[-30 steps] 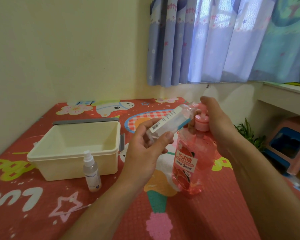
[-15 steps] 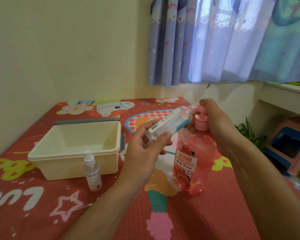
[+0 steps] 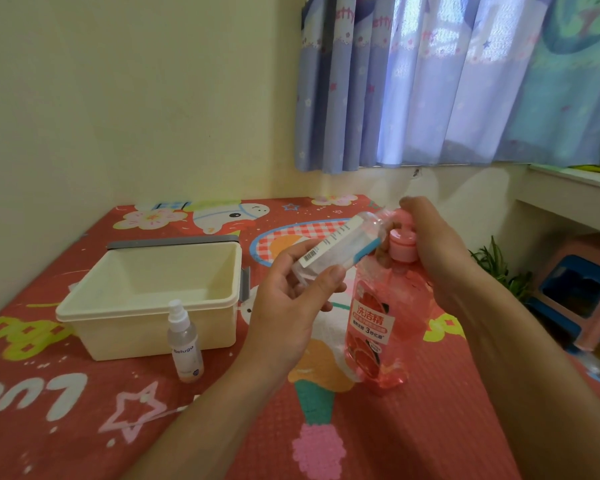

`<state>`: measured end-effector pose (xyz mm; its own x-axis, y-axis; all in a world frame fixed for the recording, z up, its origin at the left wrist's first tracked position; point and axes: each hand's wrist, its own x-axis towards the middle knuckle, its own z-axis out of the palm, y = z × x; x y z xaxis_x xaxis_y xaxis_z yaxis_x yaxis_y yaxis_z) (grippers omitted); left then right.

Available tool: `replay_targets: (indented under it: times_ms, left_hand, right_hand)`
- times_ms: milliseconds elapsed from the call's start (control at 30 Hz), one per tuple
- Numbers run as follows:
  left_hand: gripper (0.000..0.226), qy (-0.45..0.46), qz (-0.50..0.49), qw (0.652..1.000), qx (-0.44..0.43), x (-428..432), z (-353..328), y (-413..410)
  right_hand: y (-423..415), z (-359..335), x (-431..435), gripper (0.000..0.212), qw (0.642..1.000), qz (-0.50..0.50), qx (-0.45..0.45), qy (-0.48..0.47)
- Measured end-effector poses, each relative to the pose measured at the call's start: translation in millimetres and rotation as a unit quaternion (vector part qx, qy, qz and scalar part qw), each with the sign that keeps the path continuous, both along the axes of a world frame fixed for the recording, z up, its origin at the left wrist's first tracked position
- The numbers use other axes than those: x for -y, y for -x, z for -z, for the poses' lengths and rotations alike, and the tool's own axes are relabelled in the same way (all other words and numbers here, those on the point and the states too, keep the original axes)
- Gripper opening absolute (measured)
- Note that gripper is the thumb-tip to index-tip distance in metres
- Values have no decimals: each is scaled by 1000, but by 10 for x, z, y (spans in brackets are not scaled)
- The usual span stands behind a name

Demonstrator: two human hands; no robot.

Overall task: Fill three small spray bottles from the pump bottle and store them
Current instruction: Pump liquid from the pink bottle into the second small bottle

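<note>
The left hand (image 3: 291,306) pinches a small bottle (image 3: 340,247) by its lower end between thumb and fingers, tilted so its neck points right and far, toward the spout of the pump bottle (image 3: 385,317). The right hand (image 3: 437,244) sits over the pink pump head (image 3: 403,242) with its fingers bent round it. The spout itself is hidden behind those fingers.

This looks like the filling step. To do it well, the neck should sit right under the spout before each press. Slow, short strokes would let the thick pink liquid run in rather than string down the outside. Nothing steadies the pump bottle's body, so the push should go straight down.

A capped bottle (image 3: 184,344) stands to the left, just in front of the cream bin (image 3: 146,311).
</note>
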<state>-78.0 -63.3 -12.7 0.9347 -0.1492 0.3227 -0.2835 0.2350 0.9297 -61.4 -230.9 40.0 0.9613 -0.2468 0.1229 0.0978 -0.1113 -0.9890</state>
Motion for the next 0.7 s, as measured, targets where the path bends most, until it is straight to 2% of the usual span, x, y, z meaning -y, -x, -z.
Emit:
replay_targets:
  times_ms: [200,300,533,700]
  left_hand:
    - [49,2,0,1000,6,-3,-7,1]
    - [44,0,-1,1000,14,4,8,-4]
    - [42,3,-4,1000,15,-7,35,-24]
    - [42,3,-2,1000,19,-3,46,-26]
  right_hand:
    - [11,6,4,58,1000,-8,5,-12]
    - [13,8,4,61,1000,-6,-7,-8]
    - [0,5,-1,54,1000,0,3,3]
    - [0,12,3,61,1000,-4,4,-14]
